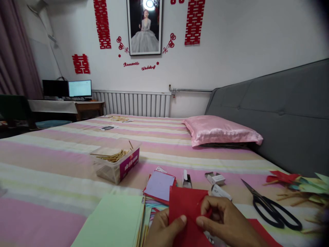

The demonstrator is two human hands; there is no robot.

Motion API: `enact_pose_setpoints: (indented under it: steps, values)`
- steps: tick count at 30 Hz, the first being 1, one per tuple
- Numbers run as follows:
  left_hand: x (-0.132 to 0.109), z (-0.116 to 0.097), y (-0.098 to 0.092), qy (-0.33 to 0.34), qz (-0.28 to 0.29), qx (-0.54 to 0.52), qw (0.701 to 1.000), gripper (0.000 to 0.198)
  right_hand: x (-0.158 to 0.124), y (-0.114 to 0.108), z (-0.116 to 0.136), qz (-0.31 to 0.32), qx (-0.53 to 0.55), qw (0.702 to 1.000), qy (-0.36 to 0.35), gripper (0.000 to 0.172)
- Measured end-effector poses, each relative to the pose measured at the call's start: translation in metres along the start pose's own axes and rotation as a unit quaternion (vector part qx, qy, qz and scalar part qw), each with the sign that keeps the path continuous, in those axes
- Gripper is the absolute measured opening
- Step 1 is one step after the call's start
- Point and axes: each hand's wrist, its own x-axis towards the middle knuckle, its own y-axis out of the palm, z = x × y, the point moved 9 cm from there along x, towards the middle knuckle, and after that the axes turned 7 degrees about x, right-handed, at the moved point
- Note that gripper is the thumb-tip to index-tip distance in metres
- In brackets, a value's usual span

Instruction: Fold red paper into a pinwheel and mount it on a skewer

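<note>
On the striped bed [38, 178], a clear box [106, 173] of sticks [115, 156] is seen at left; nearer the camera, green sheets [110, 219] are laid beside a lilac-topped pile [159, 185]; in front of the pile, red paper [189, 209] is held up, its left side pinched by the left hand [167, 228], thumb on its face; its right edge is pinched between thumb and fingers of the right hand [221, 216]; beyond, small boxes [217, 178] are scattered; farther right, scissors [260, 197] are laid near heaped paper cuttings [308, 185].
</note>
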Motion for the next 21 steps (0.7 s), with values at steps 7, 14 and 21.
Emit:
enact_pose_setpoints:
  steps: [7,14,21]
  values:
    - [-0.008,-0.014,0.011,0.011,0.005,0.045,0.999,0.050,0.000,-0.002,-0.001,0.000,-0.040,0.999,-0.011,0.012]
    - [-0.007,-0.014,0.007,0.012,-0.015,0.089,0.996,0.051,0.000,-0.001,-0.003,0.004,-0.059,0.998,-0.004,0.009]
    - [-0.010,-0.018,0.006,0.005,-0.030,0.153,0.988,0.057,-0.002,-0.005,-0.001,-0.016,-0.105,0.994,-0.011,0.008]
